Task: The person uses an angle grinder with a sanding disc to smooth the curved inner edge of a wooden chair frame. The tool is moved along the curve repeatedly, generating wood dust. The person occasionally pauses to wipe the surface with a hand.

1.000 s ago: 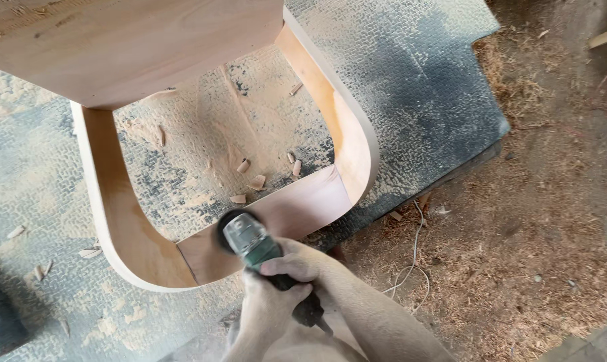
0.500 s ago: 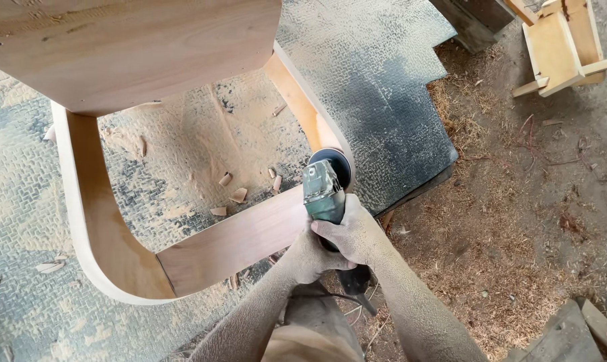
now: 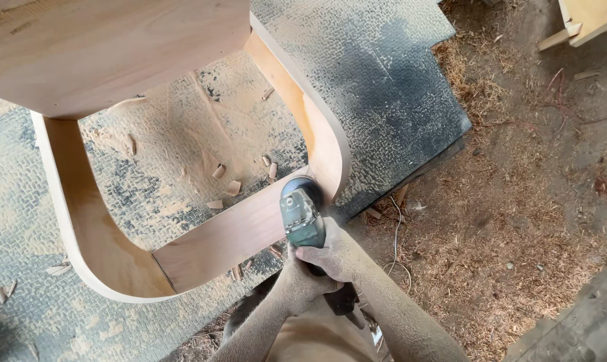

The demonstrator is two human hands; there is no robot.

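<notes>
Here on the head view I see both dusty hands, right hand (image 3: 337, 258) and left hand (image 3: 300, 285), wrapped tight around a green angle grinder (image 3: 302, 216), its disc against the smooth curved wooden frame (image 3: 216, 245) standing on a ribbed, sawdust-strewn rubber mat (image 3: 384, 80)

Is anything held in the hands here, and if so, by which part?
Both hands hold a green angle grinder by its body: the right hand wraps the rear of the body, the left hand sits below it. Its disc end meets the curved wooden frame.
</notes>
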